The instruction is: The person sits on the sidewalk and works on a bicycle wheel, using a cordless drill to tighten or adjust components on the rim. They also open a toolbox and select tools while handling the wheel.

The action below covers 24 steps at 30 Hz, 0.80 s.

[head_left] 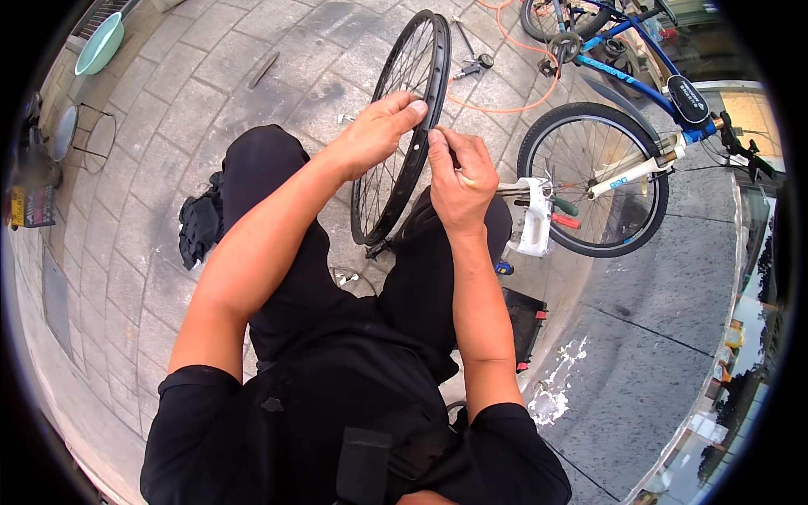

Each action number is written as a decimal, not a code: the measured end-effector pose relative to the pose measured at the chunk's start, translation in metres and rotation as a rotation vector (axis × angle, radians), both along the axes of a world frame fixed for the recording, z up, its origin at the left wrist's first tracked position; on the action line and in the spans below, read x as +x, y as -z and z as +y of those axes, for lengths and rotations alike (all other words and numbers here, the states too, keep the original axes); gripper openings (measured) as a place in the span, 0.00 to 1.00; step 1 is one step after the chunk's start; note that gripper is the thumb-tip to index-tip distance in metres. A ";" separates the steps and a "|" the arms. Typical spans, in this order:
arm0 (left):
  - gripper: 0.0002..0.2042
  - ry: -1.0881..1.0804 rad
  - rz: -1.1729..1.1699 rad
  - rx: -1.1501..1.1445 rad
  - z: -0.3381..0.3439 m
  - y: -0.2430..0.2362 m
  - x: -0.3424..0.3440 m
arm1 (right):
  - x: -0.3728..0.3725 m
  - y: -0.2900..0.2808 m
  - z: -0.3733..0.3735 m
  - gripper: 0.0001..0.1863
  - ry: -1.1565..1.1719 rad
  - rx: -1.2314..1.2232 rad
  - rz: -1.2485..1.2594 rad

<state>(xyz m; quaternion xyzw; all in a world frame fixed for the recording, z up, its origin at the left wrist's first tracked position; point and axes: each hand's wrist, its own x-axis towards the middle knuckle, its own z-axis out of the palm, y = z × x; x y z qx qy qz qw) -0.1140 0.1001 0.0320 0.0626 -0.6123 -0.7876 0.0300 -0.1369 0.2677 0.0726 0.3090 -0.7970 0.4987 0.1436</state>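
Note:
A bare black bicycle wheel [438, 63], spoked and without a tyre on its rim, stands tilted between my knees. My left hand [376, 135] is closed over the rim from the left, its thumb lying on the outer face. Just below and to the right, my right hand [463, 178] is held in a pinch, thumb and curled fingertips against the rim's edge. Whatever those fingertips hold, if anything, is hidden. A small pale spot shows on the rim beside the right thumb.
At right, a blue bicycle [627, 80] lies close, behind a cut white plastic container [532, 220] holding coloured-handled tools. An orange hose [513, 109], a gauge inflator [481, 62], black cloth [202, 225] and a black case [525, 324] lie around me. A teal basin [99, 44] sits far left.

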 end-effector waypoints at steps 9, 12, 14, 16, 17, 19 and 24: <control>0.21 0.030 0.002 0.076 0.005 -0.007 0.000 | -0.004 -0.002 0.004 0.07 -0.025 0.045 0.046; 0.23 0.035 -0.024 0.066 0.004 -0.010 -0.001 | -0.007 -0.001 0.004 0.06 -0.028 0.062 0.098; 0.23 0.035 -0.043 0.051 0.004 -0.015 0.001 | -0.008 0.000 0.005 0.06 -0.024 0.079 0.133; 0.24 0.031 -0.045 0.061 0.004 -0.016 0.001 | -0.006 -0.003 0.004 0.06 -0.021 0.100 0.133; 0.24 0.027 -0.036 0.079 0.005 -0.014 0.000 | -0.005 -0.003 0.003 0.06 -0.018 0.110 0.132; 0.25 0.044 -0.032 0.096 0.005 -0.015 -0.001 | -0.007 -0.003 0.003 0.06 -0.026 0.109 0.166; 0.28 0.053 -0.041 0.112 0.004 -0.012 -0.003 | -0.008 -0.003 0.002 0.06 -0.024 0.124 0.203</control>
